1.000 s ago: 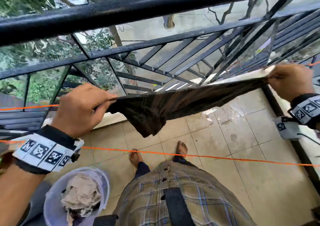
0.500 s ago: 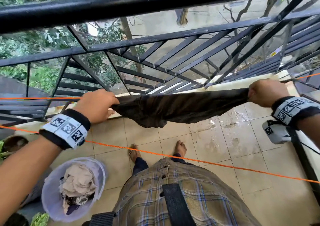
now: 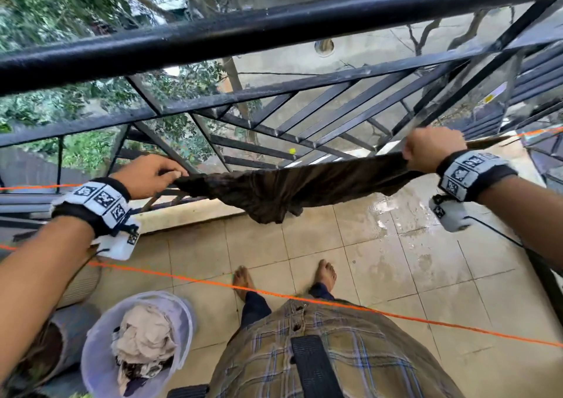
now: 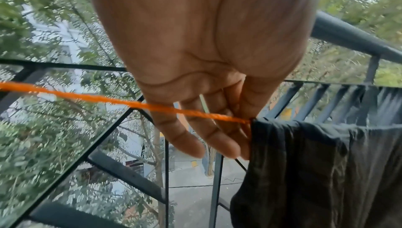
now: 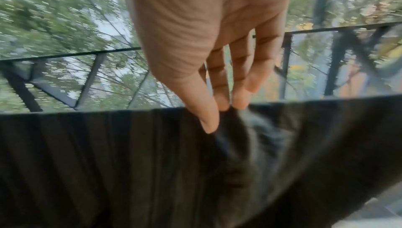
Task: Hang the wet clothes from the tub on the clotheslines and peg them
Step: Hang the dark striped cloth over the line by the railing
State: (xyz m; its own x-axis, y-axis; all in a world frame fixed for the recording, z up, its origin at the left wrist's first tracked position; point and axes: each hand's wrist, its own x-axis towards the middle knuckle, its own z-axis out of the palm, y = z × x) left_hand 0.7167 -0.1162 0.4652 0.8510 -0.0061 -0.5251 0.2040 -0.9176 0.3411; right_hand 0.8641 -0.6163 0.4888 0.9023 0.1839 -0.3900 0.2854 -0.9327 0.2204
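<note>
**Dark garment stretched along the far clothesline, no pegs on yet**

- Landmark: far clothesline (image 3: 39,186), the orange cord next to the railing (image 3: 274,25).
- Dark garment (image 3: 289,190) lies along that cord, pulled out between both hands, middle sagging below it. In the left wrist view its edge folds over the cord, so I read it as draped, not just held up.
- Left hand (image 3: 149,175): grip is a pinch on the garment's end right at the cord; the other fingers (image 4: 191,145) hang loose past the cord. Pinching at the cord likely stops the wet cloth sliding along it.
- Right hand (image 3: 432,150): thumb and fingertips (image 5: 208,121) pressed together on the top hem, at the garment's other end on the same cord. Pulling away from the left hand spreads the cloth flat so it dries and doesn't bunch.
- Tub (image 3: 100,364) sits on the floor on the near side of the cord, under the left forearm, with pale and dark clothes (image 3: 143,336) heaped inside. So most of the load looks unhung.
- Near clothesline (image 3: 396,315), a second orange cord, runs between the far one and the person's body; nothing on it.
- No pegs visible in any view. Step in hand, my read: positioning and tensioning; pegging comes after.
- Risk: letting go of either end before a peg goes on could let the wet cloth slip off.
</note>
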